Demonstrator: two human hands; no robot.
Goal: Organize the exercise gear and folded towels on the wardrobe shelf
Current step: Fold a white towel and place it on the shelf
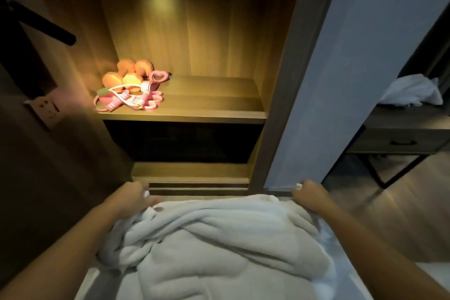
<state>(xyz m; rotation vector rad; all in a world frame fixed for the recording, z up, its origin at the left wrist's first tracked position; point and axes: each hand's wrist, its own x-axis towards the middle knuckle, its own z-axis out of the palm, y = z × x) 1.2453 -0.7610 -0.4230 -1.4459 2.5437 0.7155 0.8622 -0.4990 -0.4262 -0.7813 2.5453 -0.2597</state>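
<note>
A crumpled white towel (pixel 214 241) spreads low in front of me. My left hand (pixel 136 197) grips its far left corner, and my right hand (pixel 310 193) grips its far right corner. Above, on the left end of the lit wooden wardrobe shelf (pixel 207 114), stand orange dumbbells (pixel 126 73). A pink skipping rope and pink stretch bands (pixel 131 100) lie tangled in front of them. The rest of that shelf is bare wood.
A grey wardrobe side panel (pixel 341 80) stands to the right of the shelf. Further right is a dark side table with a drawer (pixel 401 139), and a crumpled white cloth (pixel 411 91) lies on top. A dark open door (pixel 36 129) fills the left.
</note>
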